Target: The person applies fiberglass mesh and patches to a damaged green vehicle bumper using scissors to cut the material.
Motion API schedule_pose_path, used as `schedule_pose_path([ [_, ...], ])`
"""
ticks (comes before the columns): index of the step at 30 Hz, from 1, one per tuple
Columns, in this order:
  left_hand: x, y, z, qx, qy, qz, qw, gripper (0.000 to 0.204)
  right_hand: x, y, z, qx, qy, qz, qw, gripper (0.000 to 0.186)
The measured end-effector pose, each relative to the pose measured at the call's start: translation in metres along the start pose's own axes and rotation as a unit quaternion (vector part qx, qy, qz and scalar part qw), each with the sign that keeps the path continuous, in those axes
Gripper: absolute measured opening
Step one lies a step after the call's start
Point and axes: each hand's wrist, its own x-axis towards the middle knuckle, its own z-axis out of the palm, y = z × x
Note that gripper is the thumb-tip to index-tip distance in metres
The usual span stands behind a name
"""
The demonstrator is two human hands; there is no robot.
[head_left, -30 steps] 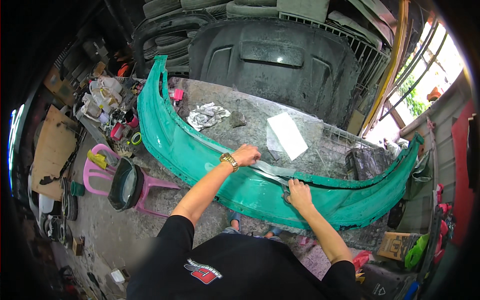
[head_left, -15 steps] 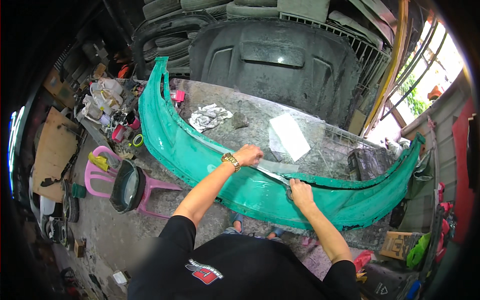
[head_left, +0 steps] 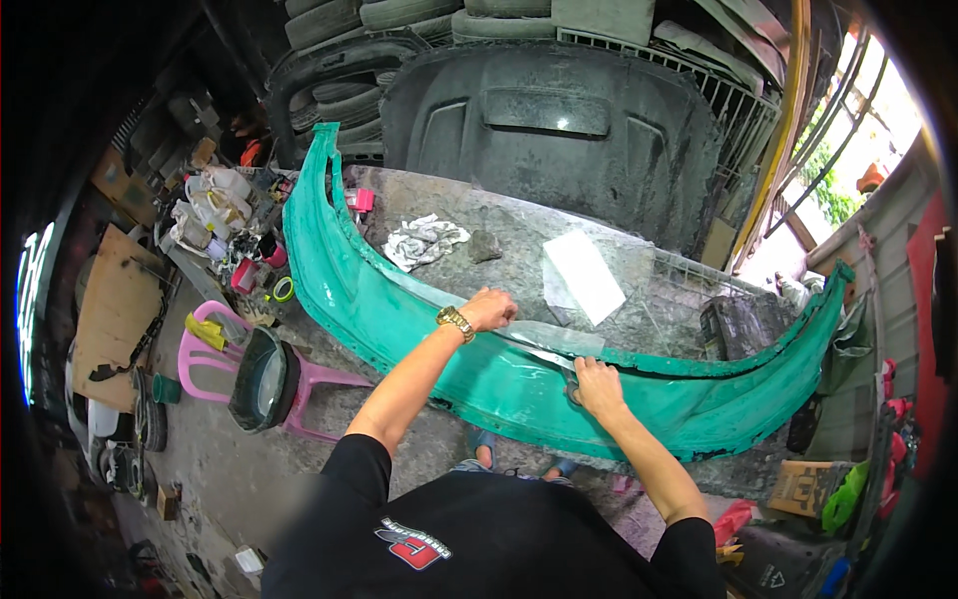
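A long, curved green car bumper (head_left: 399, 339) lies across in front of me, its surface patchy and scuffed. A pale strip of tape (head_left: 547, 355) runs along its upper edge between my hands. My left hand (head_left: 489, 309), with a gold watch at the wrist, is closed at the strip's left end; its fingertips are partly hidden. My right hand (head_left: 599, 387) is closed at the right end, fingers bent over the bumper's edge. A small greyish thing shows under its fingers, too covered to make out. Clear film (head_left: 561, 337) lies just behind the strip.
Behind the bumper, a grey table (head_left: 479, 205) bears a crumpled cloth (head_left: 424, 242), a white sheet (head_left: 584, 277) and a dark box (head_left: 743, 324). A black car hood (head_left: 549, 140) leans beyond. At left stand a pink chair (head_left: 329, 376) and a dark tub (head_left: 261, 379).
The view has shifted slightly. Both hands stay at nearly the same places along the bumper's upper edge, the strip still between them.
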Motion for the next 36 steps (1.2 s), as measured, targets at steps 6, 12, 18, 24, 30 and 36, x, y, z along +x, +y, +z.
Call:
schedule_pose_path([
  [6, -0.001, 0.001, -0.001, -0.013, -0.002, 0.005, 1.0, 0.008, 0.015, -0.011, 0.01, -0.011, 0.004, -0.006, 1.0, 0.041],
  [12, -0.002, 0.001, -0.002, -0.008, 0.002, 0.008, 1.0, 0.008, 0.023, -0.013, 0.015, -0.029, -0.01, -0.024, 0.999, 0.022],
  [18, -0.009, -0.011, -0.008, 0.014, 0.011, 0.006, 1.0, 0.011, 0.018, -0.017, 0.012, -0.008, -0.014, 0.002, 1.0, 0.043],
  [24, -0.004, -0.015, -0.008, 0.023, -0.016, 0.008, 1.0, 0.01, 0.02, -0.021, 0.017, -0.002, 0.003, 0.001, 1.0, 0.046],
  [30, -0.003, -0.017, -0.008, 0.012, -0.016, 0.024, 1.0, 0.009, 0.031, -0.035, 0.022, 0.002, 0.016, -0.001, 1.0, 0.034],
  [36, -0.005, -0.018, -0.01, 0.011, -0.009, 0.033, 0.999, 0.009, 0.039, -0.048, 0.022, -0.024, 0.019, 0.001, 1.0, 0.03],
])
